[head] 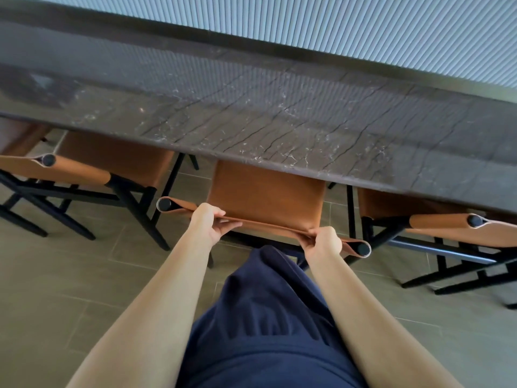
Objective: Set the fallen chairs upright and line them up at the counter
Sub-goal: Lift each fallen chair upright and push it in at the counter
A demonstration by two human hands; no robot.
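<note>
Three tan leather chairs on black metal frames, all upright, seats tucked under the near edge of a dark veined marble desk (279, 121) running across the frame from the left side down toward the right. At centre, the middle chair (265, 191), seat partly hidden beneath the desk's edge, its sling backrest (268, 224) stretched between two black end caps just below the seat in the picture. Left hand (211, 224) clamped on the top edge of that backrest near its left end, fingers curled round the leather. Right hand (321, 242) clamped on the same edge close to the right end cap, fingers folded over it. Hands well apart, both bare forearms reaching up from the bottom of the frame. At left, the left chair (117, 161), near the middle one but apart from it, backrest cut off by the frame's left edge. At right, the right chair (391, 205), just beside the middle chair, backrest running out to the frame's right edge. Behind the desk, across the upper right, a pale ribbed wall panel (363, 32). Under the chairs, grey-green floor tiles (56, 289). Between the forearms, at bottom centre, dark navy clothing (265, 317).
</note>
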